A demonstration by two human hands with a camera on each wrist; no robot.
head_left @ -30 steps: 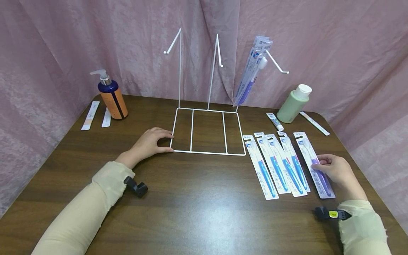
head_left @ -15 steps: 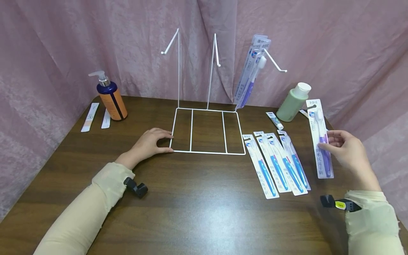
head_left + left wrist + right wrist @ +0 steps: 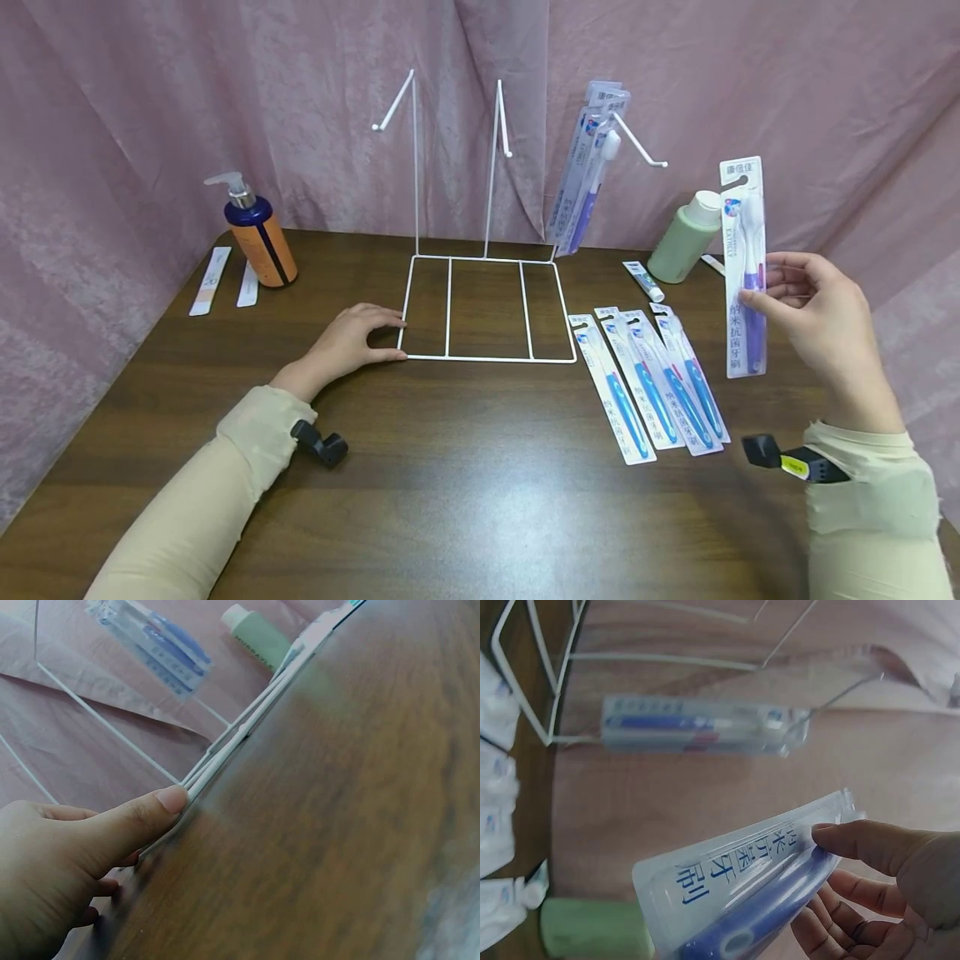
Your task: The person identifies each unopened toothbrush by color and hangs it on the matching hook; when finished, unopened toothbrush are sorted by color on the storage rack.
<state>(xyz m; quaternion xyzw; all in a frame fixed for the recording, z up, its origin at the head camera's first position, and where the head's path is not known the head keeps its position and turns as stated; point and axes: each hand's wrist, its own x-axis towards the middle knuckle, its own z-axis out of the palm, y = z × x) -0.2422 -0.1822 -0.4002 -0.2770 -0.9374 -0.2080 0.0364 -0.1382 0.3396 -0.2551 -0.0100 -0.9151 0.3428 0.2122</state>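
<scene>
A purple toothbrush in its blister pack (image 3: 744, 267) is pinched upright above the table by my right hand (image 3: 825, 317), thumb in front and fingers behind. In the right wrist view the pack (image 3: 742, 877) tilts beneath the thumb. My left hand (image 3: 348, 337) holds the front left corner of a white wire display rack (image 3: 491, 360); the left wrist view shows its thumb (image 3: 169, 801) on the wire. Purple packaged toothbrushes (image 3: 588, 179) hang on the rack's right hook. The left hook (image 3: 393, 102) and the middle hook (image 3: 504, 121) carry nothing.
Several blue packaged toothbrushes (image 3: 652, 383) lie right of the rack. Behind them are a small toothpaste tube (image 3: 643, 282) and a green bottle (image 3: 682, 242). An orange pump bottle (image 3: 262, 237) and flat white packets (image 3: 212, 279) sit at the back left. A pink curtain (image 3: 315, 108) backs the table.
My right hand has lifted the purple toothbrush pack off the table, up and away from me, and turned it upright. The left hand stays at the rack's corner.
</scene>
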